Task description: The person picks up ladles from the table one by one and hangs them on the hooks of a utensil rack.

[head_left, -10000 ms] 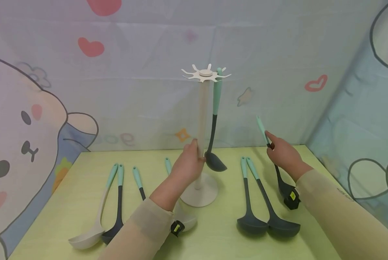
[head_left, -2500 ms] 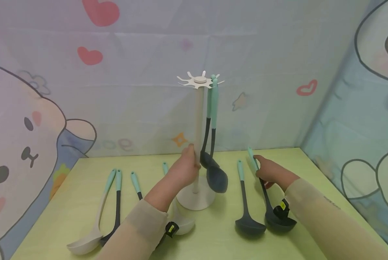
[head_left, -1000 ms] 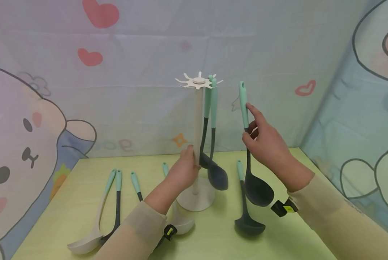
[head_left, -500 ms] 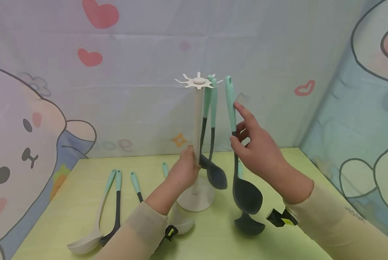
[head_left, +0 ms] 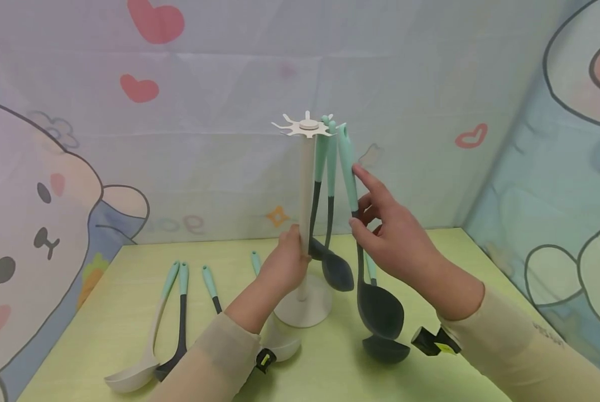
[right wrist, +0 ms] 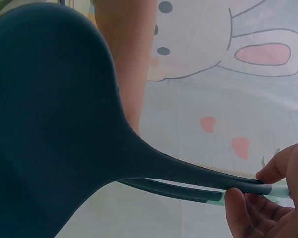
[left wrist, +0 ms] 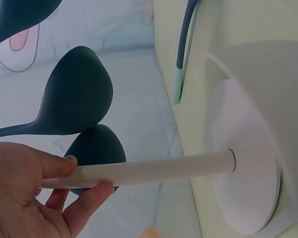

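Note:
My left hand (head_left: 286, 259) grips the off-white pole (head_left: 306, 184) of a utensil stand, fingers and thumb round it in the left wrist view. A dark ladle (head_left: 380, 310) with a mint handle is pinched by my right hand (head_left: 397, 231) where handle and shaft meet. Its handle top, with a hole, is right at a hook tip of the stand's star-shaped top (head_left: 300, 127). Two dark ladles (head_left: 337, 272) hang close to its left on hooks. In the right wrist view the held ladle's bowl (right wrist: 54, 114) fills the left side, with my fingers (right wrist: 238, 213) on the shaft.
Another dark ladle (head_left: 386, 350) lies on the table (head_left: 89, 329), partly behind the held one. At left lie a white ladle (head_left: 134, 377), a dark ladle (head_left: 182, 318) and other mint-handled utensils, partly under my left arm. The stand's round base (head_left: 305, 307) is on the table.
The right hand has lifted the ladle from the table and carried it left to the stand, its handle top now at a hook. Earlier, a second ladle was hung. The left hand stays on the pole.

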Demonstrator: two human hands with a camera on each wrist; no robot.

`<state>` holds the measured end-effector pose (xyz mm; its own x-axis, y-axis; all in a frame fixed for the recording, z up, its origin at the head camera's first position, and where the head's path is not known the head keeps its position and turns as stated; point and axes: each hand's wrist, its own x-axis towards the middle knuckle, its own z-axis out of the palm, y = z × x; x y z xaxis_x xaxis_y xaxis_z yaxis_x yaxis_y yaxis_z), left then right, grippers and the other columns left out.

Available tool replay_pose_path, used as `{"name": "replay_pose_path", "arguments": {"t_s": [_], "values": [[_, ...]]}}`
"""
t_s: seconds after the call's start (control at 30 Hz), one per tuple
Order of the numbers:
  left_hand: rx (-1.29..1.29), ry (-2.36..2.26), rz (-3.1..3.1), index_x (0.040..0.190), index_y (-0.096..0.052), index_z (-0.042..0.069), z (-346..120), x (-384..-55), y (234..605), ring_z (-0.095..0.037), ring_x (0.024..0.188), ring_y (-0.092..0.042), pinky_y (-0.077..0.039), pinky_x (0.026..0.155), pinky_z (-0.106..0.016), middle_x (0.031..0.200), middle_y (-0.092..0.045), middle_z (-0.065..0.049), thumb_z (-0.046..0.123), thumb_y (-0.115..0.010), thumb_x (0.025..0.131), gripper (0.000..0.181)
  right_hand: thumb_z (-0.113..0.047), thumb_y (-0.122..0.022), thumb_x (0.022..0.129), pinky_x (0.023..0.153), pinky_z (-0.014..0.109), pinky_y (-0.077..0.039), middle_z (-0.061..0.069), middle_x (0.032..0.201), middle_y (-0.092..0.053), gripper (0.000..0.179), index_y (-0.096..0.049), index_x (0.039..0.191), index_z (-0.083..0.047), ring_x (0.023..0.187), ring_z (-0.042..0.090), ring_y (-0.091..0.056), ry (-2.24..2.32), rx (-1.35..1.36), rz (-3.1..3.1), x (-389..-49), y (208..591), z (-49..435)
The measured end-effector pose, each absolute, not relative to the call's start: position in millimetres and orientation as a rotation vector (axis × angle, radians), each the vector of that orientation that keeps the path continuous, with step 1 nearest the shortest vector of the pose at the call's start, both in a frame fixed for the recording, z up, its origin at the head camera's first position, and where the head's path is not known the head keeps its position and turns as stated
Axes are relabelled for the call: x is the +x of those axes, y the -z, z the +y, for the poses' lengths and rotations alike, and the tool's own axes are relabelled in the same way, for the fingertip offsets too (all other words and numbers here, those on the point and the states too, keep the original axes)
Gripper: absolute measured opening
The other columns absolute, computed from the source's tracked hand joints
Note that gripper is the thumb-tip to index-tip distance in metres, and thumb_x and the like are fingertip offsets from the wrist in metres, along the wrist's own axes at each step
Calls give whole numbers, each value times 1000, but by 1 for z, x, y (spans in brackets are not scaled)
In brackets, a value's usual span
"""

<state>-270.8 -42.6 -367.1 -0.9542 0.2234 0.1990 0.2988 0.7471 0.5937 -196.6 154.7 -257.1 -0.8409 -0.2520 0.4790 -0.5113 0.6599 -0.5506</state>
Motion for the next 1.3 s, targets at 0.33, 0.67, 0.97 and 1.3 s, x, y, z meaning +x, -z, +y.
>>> {"name": "replay_pose_path", "arguments": {"t_s": [0.33, 0.67, 0.97, 1.3], "values": [[-424, 999, -2839, 129, -40, 8, -41, -271, 365, -23, 78, -61, -52, 66, -34, 110, -48, -13, 13, -63, 97, 40, -14, -57, 98, 71, 37, -53, 6, 106, -59, 77, -15, 159, -34, 90, 19, -63, -942, 630, -2524, -197, 256, 152], [-419, 993, -2847, 130, -39, 8, -40, -269, 363, -22, 78, -60, -51, 66, -35, 111, -48, -13, 13, -63, 97, 41, -15, -56, 98, 69, 36, -51, 5, 105, -60, 76, -15, 159, -34, 92, 19, -62, -921, 626, -2598, -196, 248, 147], [-412, 1005, -2856, 135, -39, 8, -41, -268, 361, -25, 88, -62, -53, 73, -38, 115, -48, -13, 13, -62, 97, 45, -14, -56, 98, 68, 36, -52, 7, 108, -58, 78, -12, 159, -35, 94, 22, -61, -981, 587, -2555, -208, 258, 135], [-452, 950, -2840, 132, -39, 4, -43, -269, 364, -27, 89, -62, -54, 73, -40, 112, -49, -15, 12, -62, 96, 43, -16, -57, 98, 70, 35, -53, 6, 108, -57, 79, -11, 159, -37, 92, 19, -59, -1065, 589, -2452, -218, 279, 123]]}}
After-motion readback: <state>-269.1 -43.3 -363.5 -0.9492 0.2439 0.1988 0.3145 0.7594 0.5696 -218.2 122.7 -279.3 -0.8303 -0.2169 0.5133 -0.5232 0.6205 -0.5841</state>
